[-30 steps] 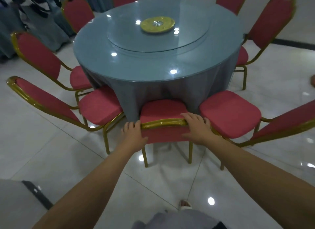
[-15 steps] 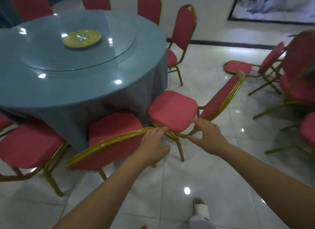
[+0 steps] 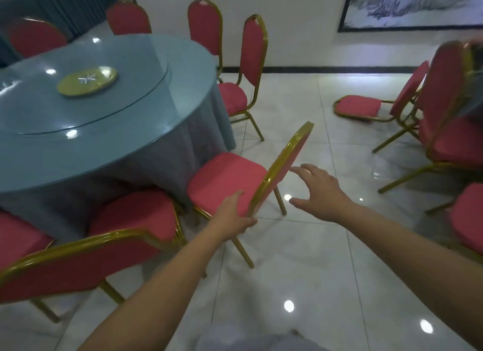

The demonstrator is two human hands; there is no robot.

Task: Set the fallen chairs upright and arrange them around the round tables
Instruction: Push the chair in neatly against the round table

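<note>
A round table (image 3: 109, 131) with a blue-grey cloth and glass top fills the left. Red chairs with gold frames ring it. One upright chair (image 3: 227, 180) stands at the table's right side, its back (image 3: 285, 165) angled toward me. My left hand (image 3: 232, 217) rests against the lower part of that back, at the seat's rear edge. My right hand (image 3: 318, 191) hovers open just right of the back, not touching it. A fallen chair (image 3: 358, 107) lies on its side on the floor at the right.
A near chair (image 3: 86, 256) stands at lower left by the table. More chairs (image 3: 449, 110) crowd the right edge. A gold plate (image 3: 86, 80) sits on the glass turntable. A framed picture (image 3: 413, 5) hangs on the white wall. Glossy tiled floor (image 3: 300, 259) lies between.
My view swung right. Both hands left the back of the chair they had pushed in and moved to the neighbouring chair on its right; the right hand now hangs free beside it.
</note>
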